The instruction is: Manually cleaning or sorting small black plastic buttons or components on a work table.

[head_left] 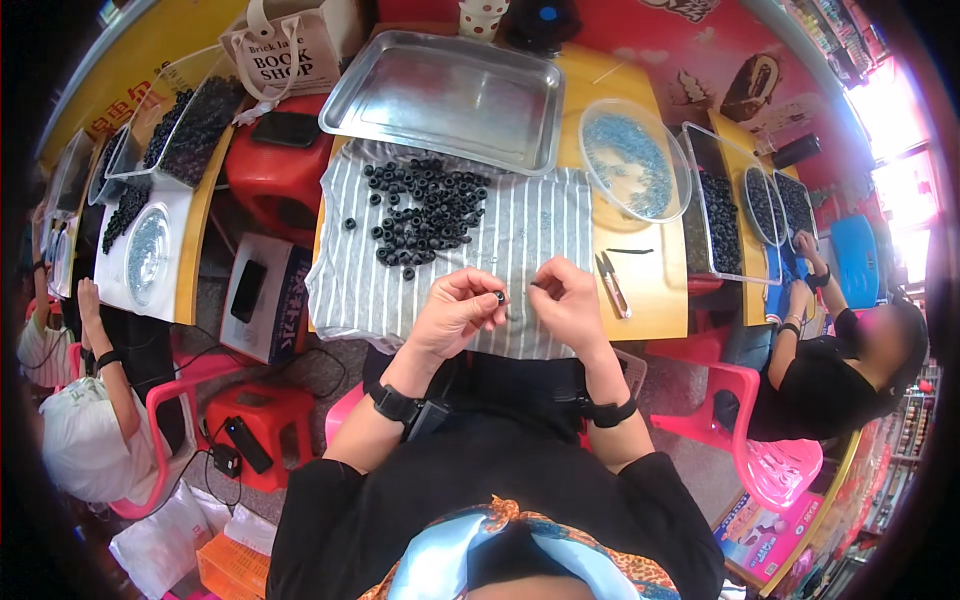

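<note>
Over the near edge of a grey-and-white striped cloth [345,265], my left hand [452,314] pinches a small round black part [499,296] with a hole in it. My right hand [572,308] is a little apart from it, thumb and fingertips pressed together; what lies between them is too small to make out. Beyond my hands a loose pile of the same black parts [430,212] is spread on the cloth. A pair of thread snips [613,286] lies on the table to the right of my right hand, with a thin black strip [630,251] beyond it.
A metal tray [440,90] sits at the table's far side. Right of it stands a clear oval tub [684,190] with small pale blue pieces [635,160]. Co-workers sit at tables left and right, by bins of black parts [722,225]. Red stools [262,425] flank me.
</note>
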The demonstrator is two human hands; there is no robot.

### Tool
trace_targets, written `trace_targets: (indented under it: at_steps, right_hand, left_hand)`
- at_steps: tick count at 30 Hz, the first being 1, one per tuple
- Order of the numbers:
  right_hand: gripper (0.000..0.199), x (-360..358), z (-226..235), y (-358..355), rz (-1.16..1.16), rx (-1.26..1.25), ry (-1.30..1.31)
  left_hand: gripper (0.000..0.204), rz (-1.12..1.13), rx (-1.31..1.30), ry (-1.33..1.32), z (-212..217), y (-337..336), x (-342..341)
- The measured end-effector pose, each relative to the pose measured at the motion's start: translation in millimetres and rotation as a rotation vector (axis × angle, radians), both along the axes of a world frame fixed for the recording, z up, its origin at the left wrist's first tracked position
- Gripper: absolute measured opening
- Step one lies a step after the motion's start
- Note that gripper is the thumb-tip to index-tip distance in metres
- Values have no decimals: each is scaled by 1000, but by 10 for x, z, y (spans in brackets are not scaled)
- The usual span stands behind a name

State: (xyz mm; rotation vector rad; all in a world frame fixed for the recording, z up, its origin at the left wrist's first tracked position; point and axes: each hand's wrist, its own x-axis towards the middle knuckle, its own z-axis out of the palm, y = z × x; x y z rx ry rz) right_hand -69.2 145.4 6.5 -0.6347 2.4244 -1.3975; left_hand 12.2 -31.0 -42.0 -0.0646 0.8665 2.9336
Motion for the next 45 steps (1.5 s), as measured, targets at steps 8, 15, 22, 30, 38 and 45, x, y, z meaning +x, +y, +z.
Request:
trace_targets:
  at_steps: [8,15,22,30,38,45]
  right_hand:
    - [9,268,105,-153,35,-606,-228]
    - [7,299,44,-179,62,-501,-94]
    - [9,269,75,-164,118,-405,60]
    - [20,82,287,-114,315,-239,-18]
    - [25,109,286,-123,312,-217,132]
    - [22,133,278,-107,269,-260,-26]
  left_hand:
    - [21,-7,4,-29,15,4,-12]
    - [19,20,9,-16,6,16,1]
    - [18,22,-46,20,31,18,-12]
    - [30,-69,-56,-27,56,-12,-4]
    - [35,-35,-22,-32,91,-12,-12]
    - [37,-24,-86,-21,91,6,-2]
